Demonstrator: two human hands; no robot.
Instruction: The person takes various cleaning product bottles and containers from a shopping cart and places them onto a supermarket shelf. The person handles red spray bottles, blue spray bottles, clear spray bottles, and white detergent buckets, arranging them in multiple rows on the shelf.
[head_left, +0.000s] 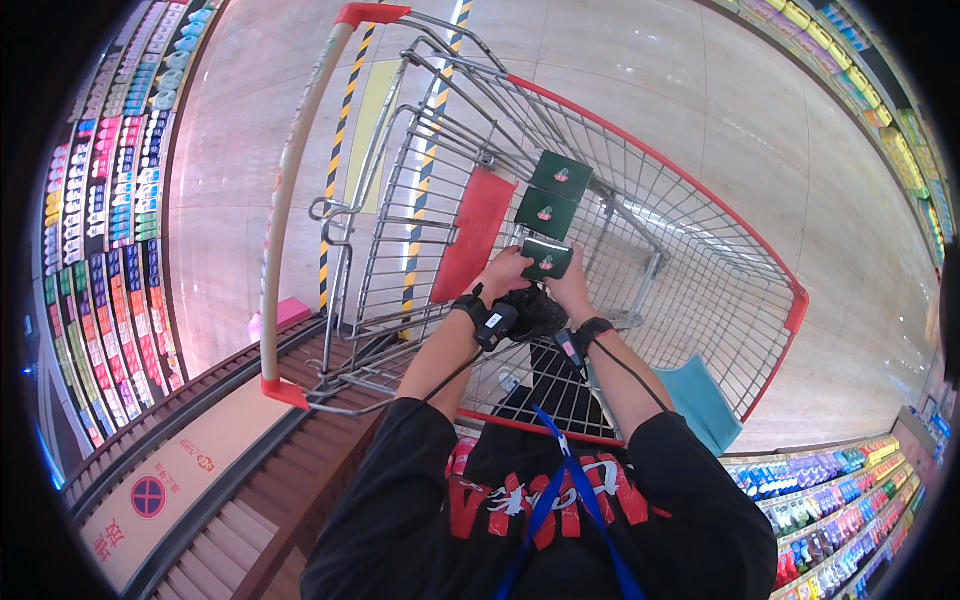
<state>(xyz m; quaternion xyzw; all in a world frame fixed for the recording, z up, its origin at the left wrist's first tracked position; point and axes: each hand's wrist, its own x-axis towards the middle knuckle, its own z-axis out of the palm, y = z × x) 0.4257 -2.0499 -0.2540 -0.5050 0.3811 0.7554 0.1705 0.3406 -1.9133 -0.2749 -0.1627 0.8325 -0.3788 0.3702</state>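
Observation:
My left hand and my right hand grip a small dark green box from its two sides, inside a metal shopping cart with red trim. A red-and-green picture marks the box's face. Just beyond it, two matching green boxes, a nearer one and a farther one, sit in a row. Below my hands is a crumpled black plastic bag, partly hidden by my wrists. Left of the boxes, a red panel lies against the cart's wire.
The cart's handle is on the left. A teal panel hangs at the cart's near right. Stocked shelves line the left, and more shelves stand at lower right. A ribbed brown walkway and a pink box are at lower left.

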